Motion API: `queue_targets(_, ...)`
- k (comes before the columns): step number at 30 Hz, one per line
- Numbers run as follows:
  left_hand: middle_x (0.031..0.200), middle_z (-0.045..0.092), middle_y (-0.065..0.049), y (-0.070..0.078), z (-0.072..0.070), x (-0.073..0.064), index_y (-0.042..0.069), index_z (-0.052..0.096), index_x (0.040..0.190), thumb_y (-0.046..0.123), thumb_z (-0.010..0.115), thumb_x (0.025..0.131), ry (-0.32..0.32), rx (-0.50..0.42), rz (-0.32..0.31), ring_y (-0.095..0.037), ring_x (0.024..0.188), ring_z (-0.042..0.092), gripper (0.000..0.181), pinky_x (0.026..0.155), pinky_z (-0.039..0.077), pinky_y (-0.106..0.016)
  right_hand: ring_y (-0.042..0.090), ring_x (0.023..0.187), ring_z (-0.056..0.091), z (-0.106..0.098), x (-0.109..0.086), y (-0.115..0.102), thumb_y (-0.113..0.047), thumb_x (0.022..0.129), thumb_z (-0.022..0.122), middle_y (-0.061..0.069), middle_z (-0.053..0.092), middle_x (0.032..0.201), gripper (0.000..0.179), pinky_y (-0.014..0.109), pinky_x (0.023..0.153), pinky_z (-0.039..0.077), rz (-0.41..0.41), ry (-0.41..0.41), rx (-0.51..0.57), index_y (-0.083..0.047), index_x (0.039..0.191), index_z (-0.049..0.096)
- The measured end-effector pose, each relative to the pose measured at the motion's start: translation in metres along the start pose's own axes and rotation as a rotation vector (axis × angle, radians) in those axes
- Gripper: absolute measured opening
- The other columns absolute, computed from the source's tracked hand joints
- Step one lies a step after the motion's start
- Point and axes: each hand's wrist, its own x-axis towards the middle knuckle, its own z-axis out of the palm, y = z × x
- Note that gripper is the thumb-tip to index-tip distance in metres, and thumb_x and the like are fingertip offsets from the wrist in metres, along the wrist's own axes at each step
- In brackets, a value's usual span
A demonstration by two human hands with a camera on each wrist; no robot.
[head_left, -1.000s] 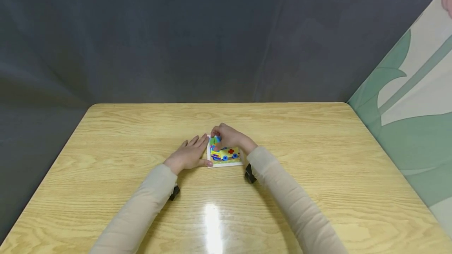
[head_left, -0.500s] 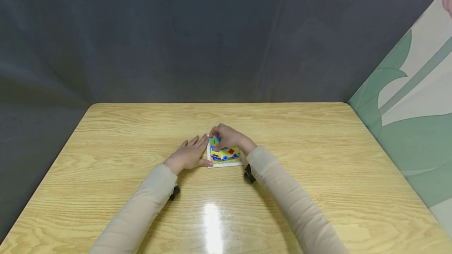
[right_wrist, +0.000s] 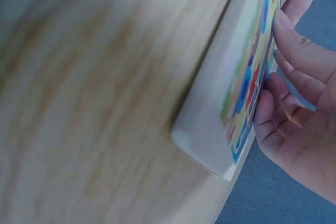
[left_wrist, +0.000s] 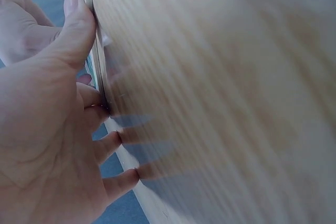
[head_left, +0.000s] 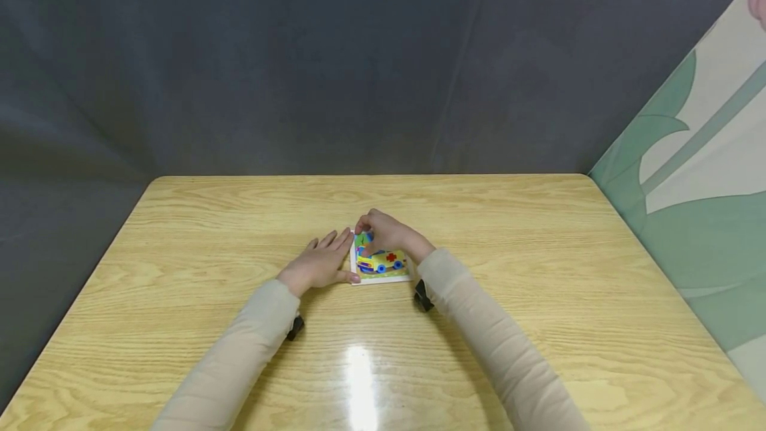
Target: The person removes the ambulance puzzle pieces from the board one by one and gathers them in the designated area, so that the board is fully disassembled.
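A small white-bordered picture puzzle (head_left: 383,279) with a yellow ambulance lies near the table's middle. My left hand (head_left: 320,263) rests flat by its left side, fingers spread and straight, the thumb at the near left corner. In the left wrist view, that thumb (left_wrist: 79,30) lies along the board's edge. My right hand (head_left: 385,231) is bent over the upper part of the picture, covering much of it. The right wrist view shows its thumb (right_wrist: 299,48) and curled fingers right at the picture's surface; I cannot tell whether they pinch a piece. A dark seam crosses the green corner.
The wood-grain table (head_left: 239,218) reaches out on all sides of the board. A dark curtain (head_left: 359,65) hangs behind its far edge, and a wall with painted leaves (head_left: 706,218) stands at the right. Both wrists carry black devices (head_left: 423,294).
My right hand's fingertips have shifted very slightly left over the picture's upper left corner. My left hand and the board stay in place.
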Motion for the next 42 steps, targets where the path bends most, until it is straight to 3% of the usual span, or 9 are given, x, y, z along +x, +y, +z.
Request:
queue_targets(18,0.163,0.002,-0.01,-0.001,0.002,0.001,0.005,0.007,0.154,0.053,0.051,0.092,0.01,-0.005,0.005,-0.035,0.15,0.006,0.09,0.119,0.012,-0.059,0.026,0.113,0.052,-0.001,0.001,0.001,-0.009,0.082,0.075,0.014,0.053,0.117,0.029,0.038,0.103,0.045,-0.006,-0.024,0.023,-0.003,0.108,0.063)
queue_targets(24,0.163,0.002,-0.01,-0.002,0.003,0.001,0.004,0.008,0.154,0.053,0.051,0.092,0.014,0.006,0.009,-0.035,0.15,0.007,0.09,0.119,0.012,-0.059,0.026,0.113,0.053,0.0,0.0,-0.001,-0.009,0.081,0.076,0.014,0.055,0.117,0.037,0.037,0.102,0.046,-0.017,0.002,-0.024,-0.003,0.114,0.062)
queue_targets(30,0.163,0.001,-0.009,-0.003,0.003,0.002,0.004,0.007,0.154,0.054,0.05,0.092,0.011,0.005,0.007,-0.035,0.15,0.006,0.09,0.12,0.012,-0.058,0.025,0.11,0.057,0.002,-0.002,-0.01,-0.008,0.08,0.076,0.011,0.058,0.116,0.038,0.036,0.101,0.048,0.026,0.028,-0.089,-0.002,0.115,0.064)
queue_targets(42,0.163,0.0,-0.009,-0.002,0.003,0.001,0.005,0.006,0.154,0.054,0.05,0.092,0.015,0.001,0.008,-0.035,0.15,0.006,0.091,0.12,0.01,-0.058,0.024,0.107,0.057,-0.002,-0.001,-0.015,-0.008,0.081,0.074,0.012,0.058,0.116,0.037,0.035,0.098,0.049,0.03,-0.02,-0.13,-0.001,0.116,0.061)
